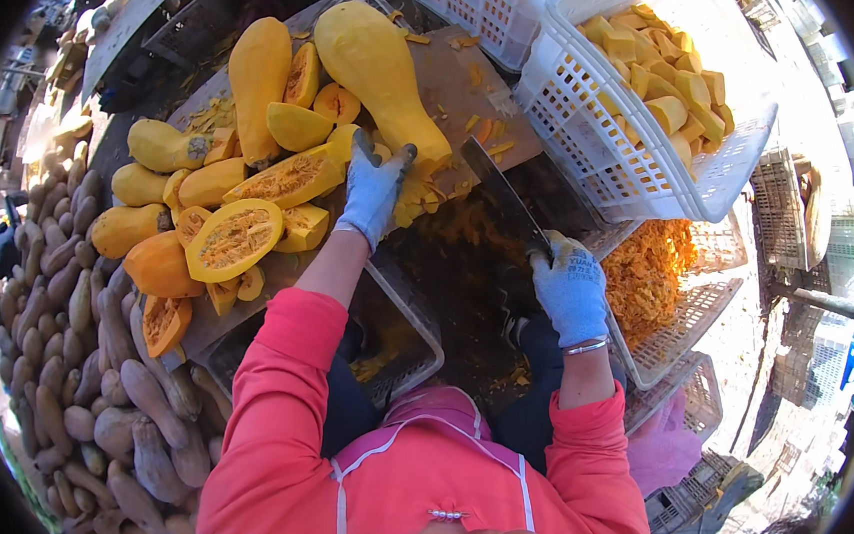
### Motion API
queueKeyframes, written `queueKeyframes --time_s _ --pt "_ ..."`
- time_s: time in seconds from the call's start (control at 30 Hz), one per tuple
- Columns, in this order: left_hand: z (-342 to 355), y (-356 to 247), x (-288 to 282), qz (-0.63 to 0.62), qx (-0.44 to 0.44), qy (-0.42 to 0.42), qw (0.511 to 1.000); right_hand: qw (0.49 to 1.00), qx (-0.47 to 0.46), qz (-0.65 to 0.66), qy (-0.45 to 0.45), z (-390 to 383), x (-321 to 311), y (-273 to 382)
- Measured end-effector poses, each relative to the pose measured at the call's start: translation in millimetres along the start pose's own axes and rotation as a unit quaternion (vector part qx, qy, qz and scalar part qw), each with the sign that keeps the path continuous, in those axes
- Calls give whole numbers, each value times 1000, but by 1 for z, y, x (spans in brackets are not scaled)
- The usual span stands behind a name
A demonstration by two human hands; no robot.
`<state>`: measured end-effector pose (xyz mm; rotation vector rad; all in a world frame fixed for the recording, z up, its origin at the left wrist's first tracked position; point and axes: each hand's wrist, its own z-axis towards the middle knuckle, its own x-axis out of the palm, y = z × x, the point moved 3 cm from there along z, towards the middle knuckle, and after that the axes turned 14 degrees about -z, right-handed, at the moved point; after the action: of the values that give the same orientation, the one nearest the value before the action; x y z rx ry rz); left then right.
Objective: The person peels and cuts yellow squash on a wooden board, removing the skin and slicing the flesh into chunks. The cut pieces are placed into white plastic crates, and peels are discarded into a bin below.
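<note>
My left hand [375,193], in a blue and grey glove, grips the lower end of a large peeled yellow squash [371,66], thumb on its near face and fingers at its left side. The squash lies on a board [457,74] strewn with peel scraps. My right hand [569,286], gloved too, is closed round the handle of a long dark-bladed knife [503,189]. The blade slants up and left, its tip just right of the squash and apart from it. Left of my left hand lies a halved squash [234,241] with seeds showing, among several peeled squashes and pieces.
A white plastic crate [590,109] of squash chunks [673,77] stands tilted at the right. Under it, another crate [687,317] holds orange pulp and scraps [644,280]. Unpeeled tan squashes [152,399] are heaped at the left. A dark bin [401,319] sits below the board by my legs.
</note>
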<state>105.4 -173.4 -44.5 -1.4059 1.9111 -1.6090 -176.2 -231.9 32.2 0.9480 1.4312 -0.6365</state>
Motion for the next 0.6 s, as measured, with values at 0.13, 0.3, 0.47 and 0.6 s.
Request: queueKeyframes --time_s 0.13,0.3,0.47,0.6 --pt "50 0 33 297 73 -50 951 976 20 212 53 -6 26 10" --pt "83 12 41 375 68 -35 924 948 53 306 72 7 40 20" --pt "57 15 81 533 12 24 846 950 82 293 73 16 38 3" --pt "26 -8 105 755 155 184 610 943 114 308 58 16 40 -18"
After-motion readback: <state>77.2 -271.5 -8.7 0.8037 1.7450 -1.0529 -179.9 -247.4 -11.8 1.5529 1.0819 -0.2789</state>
